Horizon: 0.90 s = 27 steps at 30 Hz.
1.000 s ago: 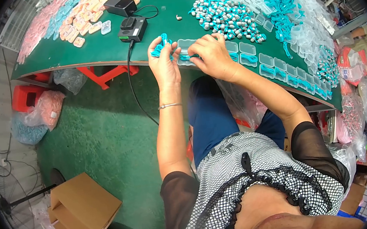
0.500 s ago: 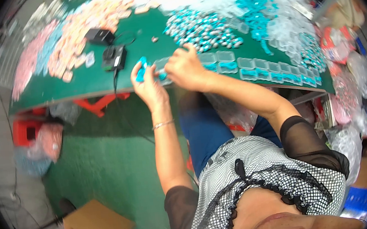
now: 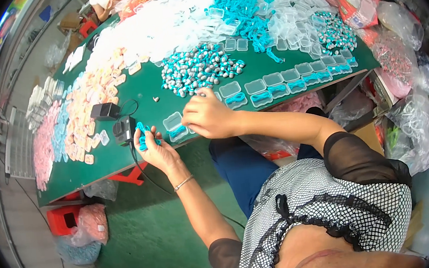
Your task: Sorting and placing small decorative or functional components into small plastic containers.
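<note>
My left hand (image 3: 160,154) is closed around a small bunch of turquoise cords (image 3: 145,137), beside a black device at the table's front edge. Just right of it stands an open clear plastic box (image 3: 173,121) with turquoise cord in its lower half. My right hand (image 3: 211,116) is over the row beside that box, fingers curled inward; the fingertips and anything in them are hidden. To its right runs a row of several open clear boxes (image 3: 255,87), lids tipped back and coiled turquoise cord inside. Behind my right hand lies a heap of small turquoise-and-grey rounded pieces (image 3: 194,68).
Loose turquoise cords (image 3: 244,16) and a large pile of clear boxes (image 3: 134,40) cover the far table. Peach pieces (image 3: 87,116) and pink ones (image 3: 45,144) lie left. The black device (image 3: 124,129) trails a cable over the edge. Another person's arm (image 3: 103,10) shows at the back.
The view has shifted, so the table sits differently in the picture. My left hand, still with turquoise cord, is lower and turned; my right hand stays over the box row.
</note>
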### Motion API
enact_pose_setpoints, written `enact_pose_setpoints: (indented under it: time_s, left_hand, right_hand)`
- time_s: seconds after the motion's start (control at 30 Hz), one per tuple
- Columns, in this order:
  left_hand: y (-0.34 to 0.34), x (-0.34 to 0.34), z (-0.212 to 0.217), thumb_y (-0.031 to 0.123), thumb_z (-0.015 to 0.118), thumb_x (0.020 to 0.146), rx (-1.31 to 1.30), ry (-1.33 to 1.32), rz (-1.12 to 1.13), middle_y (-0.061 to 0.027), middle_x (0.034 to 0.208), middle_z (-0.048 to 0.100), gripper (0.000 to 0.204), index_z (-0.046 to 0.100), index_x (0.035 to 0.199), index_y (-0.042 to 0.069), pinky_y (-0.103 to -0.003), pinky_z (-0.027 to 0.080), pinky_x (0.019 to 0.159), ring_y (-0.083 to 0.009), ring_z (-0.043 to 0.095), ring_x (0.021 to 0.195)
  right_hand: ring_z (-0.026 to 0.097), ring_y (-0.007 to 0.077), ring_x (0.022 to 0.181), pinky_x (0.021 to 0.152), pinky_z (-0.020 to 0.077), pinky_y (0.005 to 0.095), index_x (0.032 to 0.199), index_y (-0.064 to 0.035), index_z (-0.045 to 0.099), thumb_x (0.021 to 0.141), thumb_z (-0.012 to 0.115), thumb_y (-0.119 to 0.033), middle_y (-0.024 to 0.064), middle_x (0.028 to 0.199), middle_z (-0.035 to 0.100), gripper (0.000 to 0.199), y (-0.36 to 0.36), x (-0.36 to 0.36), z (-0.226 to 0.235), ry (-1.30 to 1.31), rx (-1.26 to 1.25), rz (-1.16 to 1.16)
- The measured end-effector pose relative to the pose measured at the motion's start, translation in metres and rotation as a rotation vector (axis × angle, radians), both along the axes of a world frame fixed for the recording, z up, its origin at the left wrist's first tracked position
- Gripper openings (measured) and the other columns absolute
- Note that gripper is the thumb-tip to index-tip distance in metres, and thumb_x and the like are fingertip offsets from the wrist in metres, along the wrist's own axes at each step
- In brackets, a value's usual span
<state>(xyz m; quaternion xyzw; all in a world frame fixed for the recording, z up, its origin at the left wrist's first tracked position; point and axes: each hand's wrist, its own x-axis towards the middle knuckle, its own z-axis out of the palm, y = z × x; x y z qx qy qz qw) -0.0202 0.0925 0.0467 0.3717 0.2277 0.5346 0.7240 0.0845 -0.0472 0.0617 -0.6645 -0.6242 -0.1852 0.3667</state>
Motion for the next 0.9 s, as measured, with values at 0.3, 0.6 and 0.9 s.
enact_pose_setpoints:
  time_s: [0.3, 0.6, 0.9]
  left_hand:
    - [-0.073, 0.101, 0.02, 0.002, 0.062, 0.081, -0.089, 0.193, -0.874, -0.0069, 0.089, 0.058, 0.03, 0.054, 0.11, 0.005, -0.026, 0.049, 0.056, -0.0178, 0.062, 0.073]
    - [-0.141, 0.263, 0.068, 0.02, 0.07, 0.078, 0.224, 0.481, -0.902, -0.0214, 0.139, 0.03, 0.077, 0.025, 0.139, 0.007, -0.048, 0.046, 0.086, -0.0371, 0.046, 0.113]
    - [-0.146, 0.204, 0.031, 0.019, 0.063, 0.085, 0.772, 0.533, -0.973, -0.0044, 0.103, 0.062, 0.032, 0.061, 0.111, 0.002, -0.026, 0.046, 0.075, -0.0113, 0.057, 0.09]
  right_hand:
    - [0.057, 0.0236, 0.078, 0.069, 0.0425, 0.0369, 0.086, -0.0108, 0.06, 0.077, 0.063, -0.013, 0.0033, 0.081, 0.058, 0.009, -0.145, -0.011, -0.025, 0.239, -0.205, 0.21]
    - [0.059, 0.0224, 0.083, 0.075, 0.0444, 0.0363, 0.085, -0.0096, 0.062, 0.078, 0.061, -0.014, 0.0035, 0.083, 0.061, 0.008, -0.216, -0.02, -0.042, 0.359, -0.27, 0.065]
    - [0.06, 0.0284, 0.076, 0.067, 0.0474, 0.038, 0.083, -0.0056, 0.062, 0.077, 0.061, -0.009, 0.0083, 0.078, 0.06, 0.007, -0.268, 0.0, -0.059, 0.545, -0.163, -0.097]
